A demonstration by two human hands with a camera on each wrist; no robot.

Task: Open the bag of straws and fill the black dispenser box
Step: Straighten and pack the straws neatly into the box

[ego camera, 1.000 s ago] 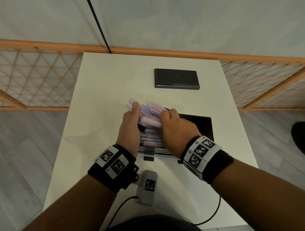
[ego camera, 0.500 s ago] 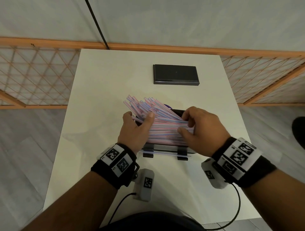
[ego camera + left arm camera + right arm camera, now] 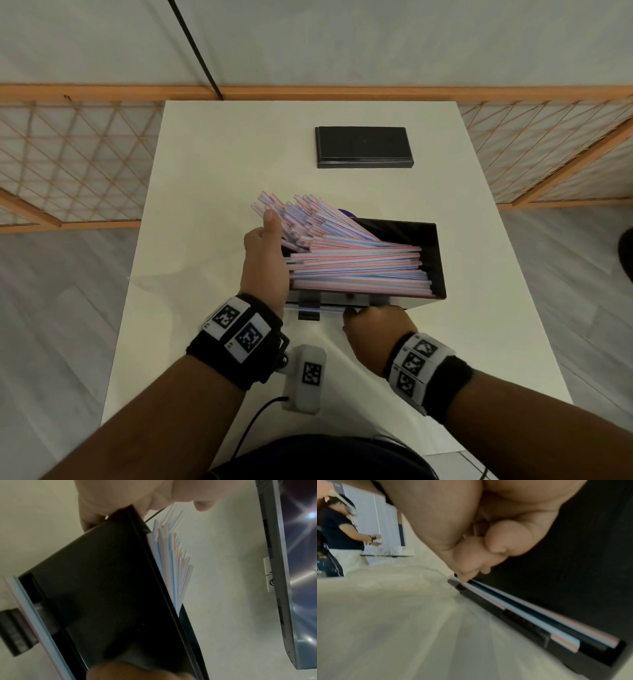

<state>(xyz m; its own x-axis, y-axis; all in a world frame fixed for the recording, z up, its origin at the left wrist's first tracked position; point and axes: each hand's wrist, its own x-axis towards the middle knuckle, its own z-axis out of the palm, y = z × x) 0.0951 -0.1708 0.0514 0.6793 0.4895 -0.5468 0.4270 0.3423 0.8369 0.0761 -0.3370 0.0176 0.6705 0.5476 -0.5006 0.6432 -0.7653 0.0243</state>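
Note:
The black dispenser box stands open-topped in the middle of the white table. Pink-and-blue striped straws fill it; several fan out over its left rim. My left hand lies flat against the box's left wall, thumb up against the fanned straws. My right hand sits at the box's front. Its curled fingers pinch a straw that lies in the front tray. The clear bag lies flat on the table under the box.
The black lid rests on the far part of the table. A small purple object peeks out behind the straws. An orange lattice railing flanks the table. Another person stands in the background.
My right hand has left the top of the straw pile and dropped to the box's front tray. Most straws have settled lengthwise into the box. My left hand slid to the box's left wall.

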